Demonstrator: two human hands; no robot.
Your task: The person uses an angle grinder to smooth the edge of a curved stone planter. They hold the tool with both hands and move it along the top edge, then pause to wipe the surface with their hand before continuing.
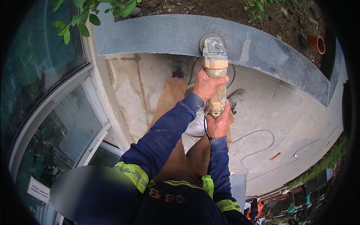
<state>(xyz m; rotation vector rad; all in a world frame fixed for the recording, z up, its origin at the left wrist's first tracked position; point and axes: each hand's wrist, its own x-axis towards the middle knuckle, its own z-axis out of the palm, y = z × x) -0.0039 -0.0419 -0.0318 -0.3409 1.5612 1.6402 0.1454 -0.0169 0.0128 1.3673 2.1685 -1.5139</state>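
Both my hands are wrapped round a dusty yellow-and-grey angle grinder. Its round disc rests on, or just over, the grey stone coping of a planter; the tool covers most of the disc. My left hand grips the body just behind the yellow collar, thumb across the top. Closer to me, my right hand closes round the rear end, where a dark power cord comes out. A paler patch marks the stone to the right of the disc.
Beyond the coping lies soil with an orange pot at right. Leaves overhang the far left, beside a glass door. A grey cable snakes over the paved floor. A pale bucket-like thing stands between my legs.
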